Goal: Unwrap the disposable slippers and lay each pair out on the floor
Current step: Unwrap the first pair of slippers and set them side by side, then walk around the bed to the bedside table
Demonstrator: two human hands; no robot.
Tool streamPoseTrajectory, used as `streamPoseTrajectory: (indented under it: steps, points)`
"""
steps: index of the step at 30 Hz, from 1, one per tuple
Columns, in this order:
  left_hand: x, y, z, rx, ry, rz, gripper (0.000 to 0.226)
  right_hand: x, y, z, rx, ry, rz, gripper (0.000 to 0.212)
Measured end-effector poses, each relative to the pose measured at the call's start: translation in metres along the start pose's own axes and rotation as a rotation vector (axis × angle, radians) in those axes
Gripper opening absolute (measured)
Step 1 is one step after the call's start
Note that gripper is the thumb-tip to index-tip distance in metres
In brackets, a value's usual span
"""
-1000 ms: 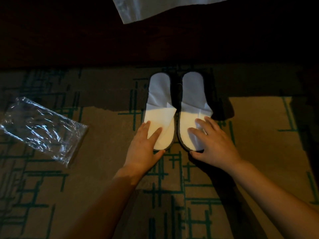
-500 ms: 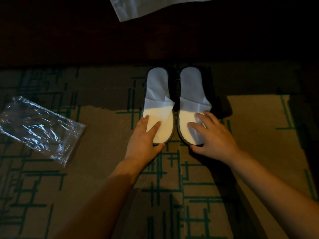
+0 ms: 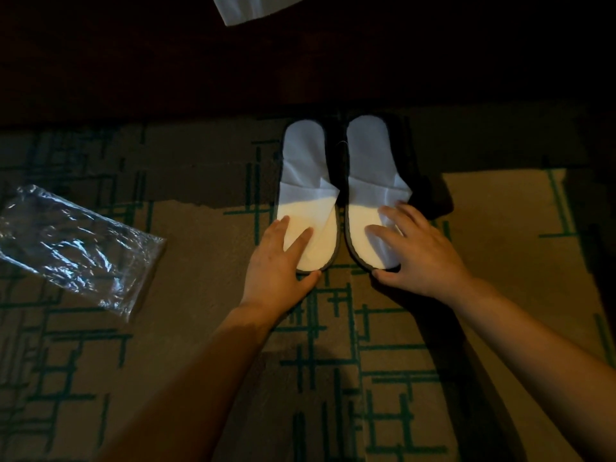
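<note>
Two white disposable slippers lie side by side on the patterned carpet, toes pointing away from me. My left hand (image 3: 281, 261) rests flat on the heel of the left slipper (image 3: 306, 168), fingers spread, thumb at its back edge. My right hand (image 3: 413, 251) lies the same way on the heel of the right slipper (image 3: 370, 161). Both slippers are flat on the floor and touch nearly along their inner edges. An empty clear plastic wrapper (image 3: 73, 245) lies on the carpet to the left.
The carpet (image 3: 500, 228) is beige with green line patterns, partly in shadow. Dark furniture or a dark floor strip (image 3: 300, 61) runs across the far side just beyond the slipper toes. A white sheet or bag corner (image 3: 253, 6) hangs at the top edge.
Both hands have pushed the slipper pair slightly away from me, toward the dark strip. The wrapper has stayed where it was.
</note>
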State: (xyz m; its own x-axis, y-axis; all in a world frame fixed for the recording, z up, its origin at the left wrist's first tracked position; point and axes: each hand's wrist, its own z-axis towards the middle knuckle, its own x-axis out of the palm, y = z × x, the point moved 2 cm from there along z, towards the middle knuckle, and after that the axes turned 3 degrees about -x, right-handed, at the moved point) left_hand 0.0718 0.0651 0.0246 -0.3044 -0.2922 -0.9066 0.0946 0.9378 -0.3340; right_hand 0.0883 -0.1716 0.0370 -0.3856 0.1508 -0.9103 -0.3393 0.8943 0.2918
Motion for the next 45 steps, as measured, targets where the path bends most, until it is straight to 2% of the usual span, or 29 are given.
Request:
streamPoseTrajectory:
  steps: [5,9,13,17,23,27,29,32,34,39,45]
  points:
    - [0.005,0.004,0.001,0.027,-0.058,-0.020,0.075,0.004,-0.002,0.002,0.006,-0.026,-0.010,0.076]
    - [0.009,0.005,0.003,-0.011,0.037,0.020,0.080,0.004,0.000,0.001,0.008,-0.008,-0.004,0.076]
    - [-0.012,0.002,-0.001,-0.059,0.121,-0.047,0.079,-0.012,0.014,-0.010,0.063,0.012,0.011,0.070]
    - [-0.074,-0.005,-0.031,-0.068,0.090,-0.108,0.062,-0.048,0.050,-0.034,0.102,0.020,0.031,0.051]
    - [-0.184,-0.026,-0.120,-0.344,0.345,-0.129,0.026,-0.143,0.115,-0.098,0.174,0.113,0.042,0.038]
    - [-0.269,-0.051,-0.187,-0.484,0.470,-0.135,0.034,-0.222,0.162,-0.143,0.194,0.270,0.089,0.043]
    - [-0.316,-0.067,-0.221,-0.549,0.493,-0.196,0.031,-0.265,0.188,-0.164,0.197,0.338,0.103,0.044]
    - [-0.388,-0.089,-0.274,-0.606,0.469,-0.291,0.021,-0.331,0.230,-0.195,0.185,0.377,0.119,0.041]
    - [-0.432,-0.102,-0.308,-0.650,0.447,-0.353,0.023,-0.374,0.258,-0.215,0.177,0.398,0.139,0.038]
    - [-0.527,-0.126,-0.397,-0.796,0.275,-0.581,0.024,-0.476,0.319,-0.259,0.145,0.440,0.150,0.033]
    - [-0.583,-0.133,-0.506,-0.955,0.117,-0.798,0.012,-0.536,0.376,-0.302,0.136,0.453,0.191,0.029]
